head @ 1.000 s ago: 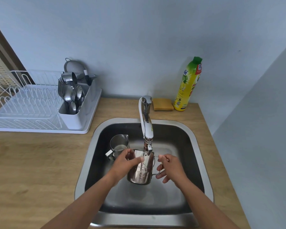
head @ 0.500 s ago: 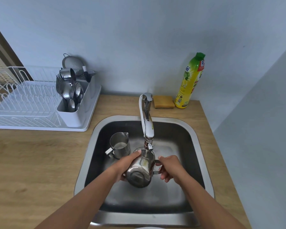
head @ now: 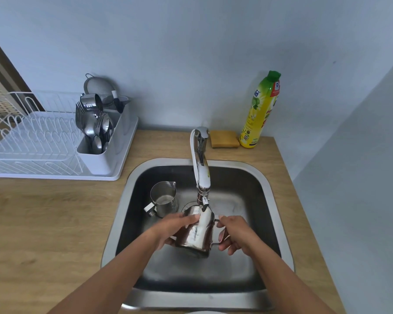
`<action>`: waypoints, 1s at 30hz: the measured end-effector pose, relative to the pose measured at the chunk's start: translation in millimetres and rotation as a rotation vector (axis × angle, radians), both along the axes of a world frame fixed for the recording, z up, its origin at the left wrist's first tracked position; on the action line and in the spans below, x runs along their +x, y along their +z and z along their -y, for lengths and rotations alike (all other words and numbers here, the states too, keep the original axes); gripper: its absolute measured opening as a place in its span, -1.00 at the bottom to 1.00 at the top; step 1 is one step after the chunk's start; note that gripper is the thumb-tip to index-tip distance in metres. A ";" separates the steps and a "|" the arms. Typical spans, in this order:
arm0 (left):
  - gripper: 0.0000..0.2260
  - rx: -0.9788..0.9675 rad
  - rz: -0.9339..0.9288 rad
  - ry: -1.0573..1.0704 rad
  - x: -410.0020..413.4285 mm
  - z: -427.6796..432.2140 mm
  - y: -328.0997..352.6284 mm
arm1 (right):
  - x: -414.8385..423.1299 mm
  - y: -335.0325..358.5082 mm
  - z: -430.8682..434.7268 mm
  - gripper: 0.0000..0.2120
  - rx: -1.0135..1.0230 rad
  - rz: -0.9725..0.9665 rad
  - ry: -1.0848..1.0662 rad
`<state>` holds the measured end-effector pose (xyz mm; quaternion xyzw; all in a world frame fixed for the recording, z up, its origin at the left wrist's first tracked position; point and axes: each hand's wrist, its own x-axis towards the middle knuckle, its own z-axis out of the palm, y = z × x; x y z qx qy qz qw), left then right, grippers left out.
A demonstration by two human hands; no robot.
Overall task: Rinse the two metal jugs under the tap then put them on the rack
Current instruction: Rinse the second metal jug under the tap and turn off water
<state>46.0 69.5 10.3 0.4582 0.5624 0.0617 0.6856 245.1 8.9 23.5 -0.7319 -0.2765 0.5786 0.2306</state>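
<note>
I hold a shiny metal jug point(head: 197, 234) over the sink point(head: 268, 200), right under the spout of the tap point(head: 200, 168), and water runs down its side. My left hand point(head: 175, 227) wraps the jug's left wall. My right hand point(head: 234, 232) grips its wire handle on the right. A second metal jug point(head: 163, 198) stands upright in the sink's back left, with a little water inside. The white dish rack point(head: 39, 143) sits on the wooden counter to the left.
The rack's cutlery holder point(head: 95, 132) is full of spoons and forks, with a strainer behind it. A yellow sponge point(head: 224, 138) and a yellow-green dish soap bottle point(head: 260, 109) stand behind the sink. A grey wall closes off the right side.
The jug has been turned in my hands from bottom-facing-me to more upright under the running water. Both hands stay on it. The other jug has not moved.
</note>
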 end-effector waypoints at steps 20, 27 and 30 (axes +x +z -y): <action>-0.28 0.335 0.145 0.064 25.4 -0.2 -4.1 | 22.7 26.1 9.2 -0.85 0.348 0.280 0.087; -0.29 0.740 -0.095 0.054 21.8 -2.6 8.8 | 10.6 5.6 -0.4 -0.89 0.432 0.133 -0.087; -0.25 0.874 -0.200 0.024 13.7 -0.7 17.3 | 4.6 -2.7 -3.9 -0.86 0.451 0.084 -0.112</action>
